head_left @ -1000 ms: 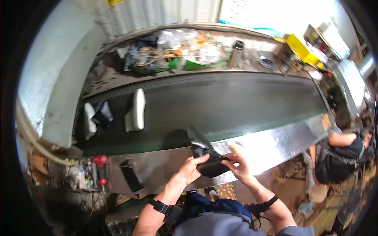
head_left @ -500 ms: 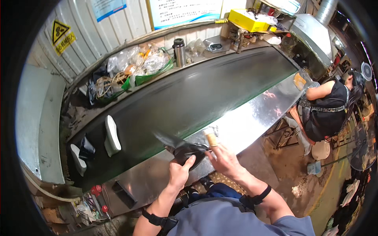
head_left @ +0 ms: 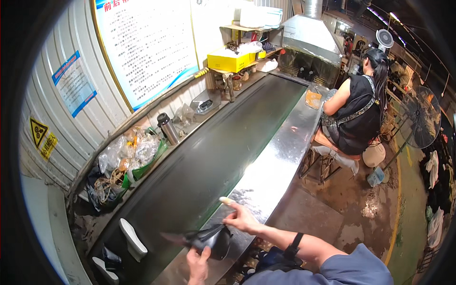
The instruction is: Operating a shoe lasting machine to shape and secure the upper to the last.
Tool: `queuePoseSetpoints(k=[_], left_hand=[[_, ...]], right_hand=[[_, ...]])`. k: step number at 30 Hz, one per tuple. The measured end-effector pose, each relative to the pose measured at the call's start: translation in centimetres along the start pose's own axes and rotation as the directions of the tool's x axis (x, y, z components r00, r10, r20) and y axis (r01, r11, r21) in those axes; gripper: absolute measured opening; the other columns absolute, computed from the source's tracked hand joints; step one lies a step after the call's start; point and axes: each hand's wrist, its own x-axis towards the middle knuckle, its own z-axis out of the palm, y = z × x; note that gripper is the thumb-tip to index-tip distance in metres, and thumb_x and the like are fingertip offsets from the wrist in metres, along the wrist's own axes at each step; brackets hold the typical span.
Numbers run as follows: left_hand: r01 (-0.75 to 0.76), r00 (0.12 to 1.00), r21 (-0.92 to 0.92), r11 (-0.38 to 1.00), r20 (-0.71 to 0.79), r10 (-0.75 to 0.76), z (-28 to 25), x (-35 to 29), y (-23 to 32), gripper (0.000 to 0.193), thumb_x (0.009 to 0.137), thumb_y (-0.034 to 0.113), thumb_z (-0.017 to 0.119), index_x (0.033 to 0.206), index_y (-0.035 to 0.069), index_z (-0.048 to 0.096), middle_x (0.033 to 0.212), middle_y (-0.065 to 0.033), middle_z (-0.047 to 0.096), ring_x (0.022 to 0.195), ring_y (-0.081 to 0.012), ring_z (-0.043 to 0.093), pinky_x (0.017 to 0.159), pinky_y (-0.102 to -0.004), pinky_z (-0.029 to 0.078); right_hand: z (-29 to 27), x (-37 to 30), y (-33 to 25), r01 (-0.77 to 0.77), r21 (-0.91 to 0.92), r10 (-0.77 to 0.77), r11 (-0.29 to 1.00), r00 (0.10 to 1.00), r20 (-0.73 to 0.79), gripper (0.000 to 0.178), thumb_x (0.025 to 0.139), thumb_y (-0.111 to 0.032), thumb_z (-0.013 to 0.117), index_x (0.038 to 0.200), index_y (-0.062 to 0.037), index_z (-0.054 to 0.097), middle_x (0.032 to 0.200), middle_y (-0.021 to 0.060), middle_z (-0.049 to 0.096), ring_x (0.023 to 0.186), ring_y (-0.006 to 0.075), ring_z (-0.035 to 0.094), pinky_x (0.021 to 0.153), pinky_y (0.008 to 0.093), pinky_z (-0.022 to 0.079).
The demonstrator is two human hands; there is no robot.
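Observation:
A glossy black shoe upper [head_left: 217,243] hangs over the near edge of the metal ledge, its far end blurred. My left hand [head_left: 198,263] grips its lower side, thumb on top and the other fingers hidden underneath. My right hand [head_left: 244,220] pinches the upper edge between thumb and fingers. A pale yellowish wrap [head_left: 227,201] covers its raised finger. On the dark belt, left of my hands, lies a white shoe sole [head_left: 133,240]. Beside it are a second white sole [head_left: 105,270] and a small black piece [head_left: 112,259].
The long dark belt [head_left: 213,149] runs away to a metal hood [head_left: 311,40]. A shiny metal ledge [head_left: 270,175] borders it. A seated person [head_left: 356,104] is at its far right. Along the wall stand a flask [head_left: 167,128], plastic bags [head_left: 133,154] and a yellow box [head_left: 230,59].
My view has swung right and up, showing more of the belt's far end. Both hands now appear lower and further left, still at the shoe upper. The right hand's wrapped finger points up and left.

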Motion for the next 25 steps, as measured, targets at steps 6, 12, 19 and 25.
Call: queuePoseSetpoints(k=[6, 12, 19, 25], left_hand=[[-0.072, 0.879, 0.877, 0.475, -0.17, 0.446, -19.0, 9.7, 1.6, 0.049, 0.079, 0.011, 0.078, 0.121, -0.008, 0.062, 0.122, -0.0229, 0.064, 0.115, -0.0326, 0.061, 0.102, -0.0388, 0.046], [0.57, 0.62, 0.807, 0.155, -0.546, 0.563, -32.6, 12.7, -4.0, 0.081, 0.073, 0.025, 0.084, 0.141, 0.004, 0.047, 0.132, -0.0262, 0.055, 0.116, -0.0386, 0.056, 0.097, -0.0514, 0.047], [0.673, 0.634, 0.68, 0.293, -0.733, 0.245, -30.4, 10.4, -1.6, 0.108, 0.067, 0.048, 0.086, 0.156, 0.025, 0.029, 0.15, -0.0332, 0.032, 0.137, -0.0503, 0.033, 0.108, -0.0599, 0.035], [0.225, 0.85, 0.942, -0.247, -0.066, 0.523, -19.3, 3.6, 2.5, 0.105, 0.067, 0.045, 0.085, 0.155, 0.023, 0.033, 0.153, -0.0291, 0.03, 0.138, -0.0469, 0.035, 0.106, -0.058, 0.039]], right_hand=[[-6.5, 0.6, 7.3, -0.188, -0.039, 0.172, 0.981, 0.949, -0.264, 0.057, 0.083, -0.008, 0.061, 0.14, -0.0122, 0.054, 0.075, 0.0014, 0.058, 0.065, 0.0117, 0.056, 0.059, 0.0287, 0.048], [-9.2, -1.6, 8.6, -0.176, 0.248, 0.262, 0.953, 0.889, -0.376, 0.055, 0.086, -0.001, 0.068, 0.138, 0.0003, 0.052, 0.078, 0.0015, 0.061, 0.066, 0.0082, 0.057, 0.056, 0.0236, 0.046], [-11.2, -3.8, 10.4, -0.325, 0.291, 0.399, 0.9, 0.884, -0.245, 0.102, 0.073, -0.022, 0.091, 0.155, -0.0186, 0.029, 0.102, 0.0035, 0.059, 0.075, 0.0095, 0.054, 0.058, 0.0271, 0.047], [-11.7, -3.7, 11.0, -0.295, 0.591, 0.46, 0.75, 0.876, -0.146, 0.101, 0.077, -0.027, 0.088, 0.158, -0.0267, 0.027, 0.134, 0.0007, 0.048, 0.114, 0.0171, 0.045, 0.086, 0.0472, 0.04]])
